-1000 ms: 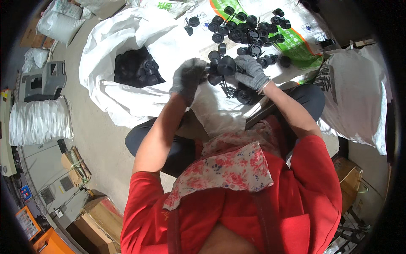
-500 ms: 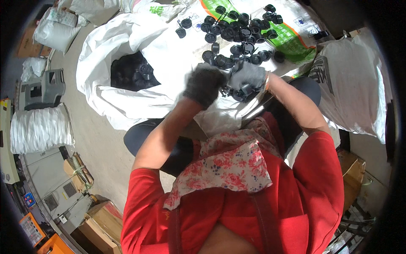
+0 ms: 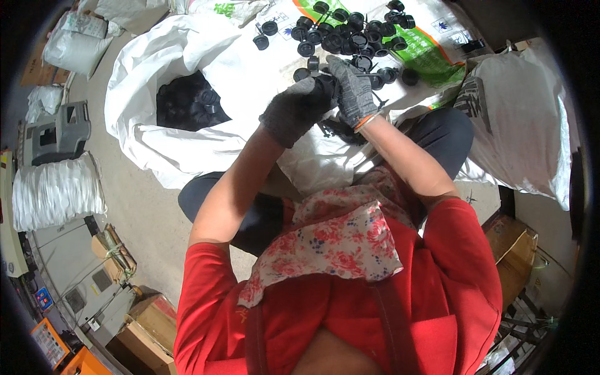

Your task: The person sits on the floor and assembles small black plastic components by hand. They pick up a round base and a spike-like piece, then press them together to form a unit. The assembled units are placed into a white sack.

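Note:
My left hand [image 3: 295, 107], in a dark grey knit glove, is closed at the near edge of a loose pile of round black plastic caps [image 3: 358, 40] with thin stems. Right against it is my right hand [image 3: 354, 89], gloved in lighter grey, its fingers bent over toward the left one. Between them shows a black plastic cap [image 3: 314, 64], partly covered by the gloves, so the exact grip is hard to see. Below the right wrist lie a few more dark stemmed pieces [image 3: 344, 130] on the white sheet. Left of my hands an open white sack [image 3: 134, 103] holds many black parts [image 3: 181, 106].
The caps lie on a white, green and orange woven bag [image 3: 431, 62]. A full white sack [image 3: 522, 125] stands close on the right. Farther left are a grey plastic step stool [image 3: 59, 134] and a stack of white bags [image 3: 59, 194]. Cardboard boxes [image 3: 147, 331] sit behind on the left.
Both hands have come together at the pile's near edge. My right hand moved forward and left, off the pieces near my lap. Several caps there were gathered up or covered.

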The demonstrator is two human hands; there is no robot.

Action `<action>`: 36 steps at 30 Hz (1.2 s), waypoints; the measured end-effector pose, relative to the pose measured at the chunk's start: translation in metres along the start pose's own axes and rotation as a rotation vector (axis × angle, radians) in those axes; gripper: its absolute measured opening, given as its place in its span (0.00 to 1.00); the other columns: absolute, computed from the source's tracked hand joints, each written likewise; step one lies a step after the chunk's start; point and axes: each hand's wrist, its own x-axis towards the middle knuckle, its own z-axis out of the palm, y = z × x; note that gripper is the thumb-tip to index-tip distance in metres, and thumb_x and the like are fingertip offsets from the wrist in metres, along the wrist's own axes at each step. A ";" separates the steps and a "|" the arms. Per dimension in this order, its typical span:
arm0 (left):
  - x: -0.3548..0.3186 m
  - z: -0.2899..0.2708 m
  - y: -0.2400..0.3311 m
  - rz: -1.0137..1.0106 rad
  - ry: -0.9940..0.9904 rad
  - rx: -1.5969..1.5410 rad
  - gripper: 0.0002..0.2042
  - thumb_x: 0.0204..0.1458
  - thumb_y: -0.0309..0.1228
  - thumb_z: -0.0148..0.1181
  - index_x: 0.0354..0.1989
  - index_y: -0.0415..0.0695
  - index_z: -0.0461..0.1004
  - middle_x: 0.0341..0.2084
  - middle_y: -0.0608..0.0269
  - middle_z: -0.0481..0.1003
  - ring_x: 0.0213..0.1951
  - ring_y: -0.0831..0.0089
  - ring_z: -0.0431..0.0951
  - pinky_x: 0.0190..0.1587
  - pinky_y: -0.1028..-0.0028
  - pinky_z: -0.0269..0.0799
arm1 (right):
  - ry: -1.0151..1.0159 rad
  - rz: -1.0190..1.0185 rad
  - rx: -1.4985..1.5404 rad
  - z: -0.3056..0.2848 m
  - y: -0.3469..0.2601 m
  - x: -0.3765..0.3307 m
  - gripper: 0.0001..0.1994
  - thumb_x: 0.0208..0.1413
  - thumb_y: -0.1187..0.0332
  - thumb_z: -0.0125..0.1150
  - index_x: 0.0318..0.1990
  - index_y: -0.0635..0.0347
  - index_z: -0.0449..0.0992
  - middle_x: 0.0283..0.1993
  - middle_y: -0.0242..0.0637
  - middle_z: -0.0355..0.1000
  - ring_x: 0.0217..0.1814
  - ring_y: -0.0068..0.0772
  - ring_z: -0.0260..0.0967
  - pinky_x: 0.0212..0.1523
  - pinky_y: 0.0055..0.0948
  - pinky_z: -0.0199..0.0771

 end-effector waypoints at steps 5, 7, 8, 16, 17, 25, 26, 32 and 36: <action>0.002 -0.001 0.003 -0.381 0.049 -0.616 0.12 0.45 0.29 0.57 0.38 0.39 0.70 0.28 0.55 0.74 0.31 0.63 0.76 0.32 0.71 0.72 | 0.088 -0.216 -0.407 -0.005 0.022 0.014 0.17 0.54 0.64 0.56 0.46 0.67 0.71 0.41 0.39 0.73 0.41 0.27 0.69 0.44 0.26 0.70; 0.001 -0.006 0.013 -0.560 0.129 -0.877 0.12 0.44 0.29 0.57 0.38 0.39 0.71 0.28 0.55 0.74 0.30 0.61 0.76 0.32 0.71 0.71 | 0.064 -0.291 -0.624 -0.008 0.023 0.014 0.17 0.54 0.64 0.55 0.47 0.67 0.71 0.41 0.44 0.74 0.42 0.34 0.71 0.45 0.29 0.71; 0.002 -0.010 0.016 -0.650 0.170 -1.006 0.12 0.44 0.28 0.57 0.38 0.40 0.71 0.28 0.56 0.74 0.30 0.60 0.76 0.32 0.71 0.70 | 0.064 -0.323 -0.750 -0.012 0.025 0.015 0.17 0.54 0.64 0.54 0.47 0.67 0.71 0.41 0.47 0.74 0.42 0.38 0.72 0.45 0.31 0.71; -0.017 -0.027 -0.005 -0.271 0.260 0.266 0.24 0.40 0.31 0.57 0.50 0.41 0.68 0.43 0.47 0.69 0.45 0.51 0.69 0.51 0.56 0.63 | -0.092 -0.217 -1.893 -0.086 0.016 0.043 0.37 0.46 0.66 0.59 0.65 0.57 0.48 0.50 0.55 0.69 0.50 0.48 0.70 0.50 0.39 0.70; -0.018 -0.042 -0.008 -0.407 0.330 0.330 0.26 0.41 0.33 0.58 0.52 0.40 0.67 0.46 0.45 0.67 0.46 0.51 0.69 0.52 0.57 0.62 | -0.170 -0.142 -2.008 -0.090 0.017 0.040 0.34 0.47 0.64 0.57 0.63 0.55 0.53 0.51 0.55 0.67 0.52 0.48 0.69 0.50 0.41 0.70; -0.025 -0.026 -0.014 -0.468 0.236 -0.042 0.28 0.39 0.44 0.69 0.48 0.42 0.70 0.46 0.47 0.69 0.51 0.52 0.68 0.53 0.63 0.65 | -0.762 -0.268 -2.210 -0.141 0.082 0.034 0.16 0.51 0.60 0.52 0.45 0.54 0.76 0.47 0.51 0.72 0.51 0.45 0.70 0.48 0.41 0.71; -0.023 -0.025 -0.003 -0.538 0.149 -0.098 0.25 0.41 0.42 0.68 0.46 0.42 0.71 0.45 0.48 0.70 0.49 0.52 0.70 0.51 0.63 0.67 | -0.715 -0.236 -2.175 -0.140 0.083 0.033 0.15 0.50 0.60 0.53 0.42 0.55 0.77 0.44 0.50 0.73 0.49 0.44 0.71 0.47 0.40 0.71; -0.021 0.002 0.011 -0.560 0.351 -0.169 0.20 0.43 0.38 0.66 0.44 0.43 0.72 0.35 0.53 0.75 0.41 0.57 0.76 0.45 0.67 0.70 | -0.289 -0.419 -1.829 -0.079 0.012 0.009 0.14 0.53 0.57 0.55 0.34 0.59 0.76 0.31 0.45 0.74 0.34 0.47 0.72 0.36 0.42 0.71; -0.017 0.004 0.003 -0.666 -0.086 -0.636 0.15 0.50 0.40 0.59 0.43 0.46 0.74 0.32 0.55 0.77 0.34 0.62 0.77 0.39 0.69 0.72 | -0.407 -0.275 -1.571 -0.049 -0.022 -0.009 0.17 0.52 0.57 0.57 0.41 0.62 0.73 0.40 0.51 0.72 0.44 0.49 0.70 0.47 0.45 0.68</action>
